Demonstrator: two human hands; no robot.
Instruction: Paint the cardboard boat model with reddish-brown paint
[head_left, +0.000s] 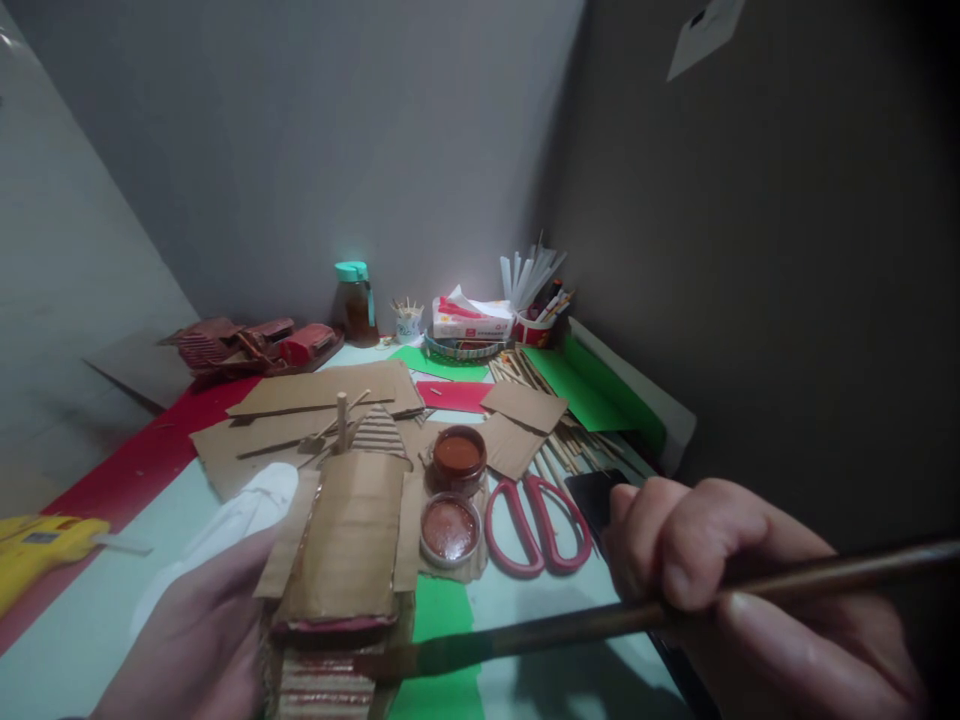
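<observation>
My left hand [199, 630] grips a small cardboard model house [346, 545] from its left side, near the bottom of the view. My right hand [742, 600] is closed around a long brown paintbrush [622, 618]; its tip touches the reddish front of the house under the roof edge. Just behind the house stand an open jar of red-brown paint [458, 457] and its paint-smeared lid [449, 528].
Red scissors [534, 522] lie right of the lid, next to a dark phone [596, 495]. Cardboard sheets [322, 395], wooden sticks [559, 440], green and red paper, a yellow glue gun [41, 550], a tissue pack [472, 318], a cup of sticks [534, 325] and a painted model [251, 345] fill the table.
</observation>
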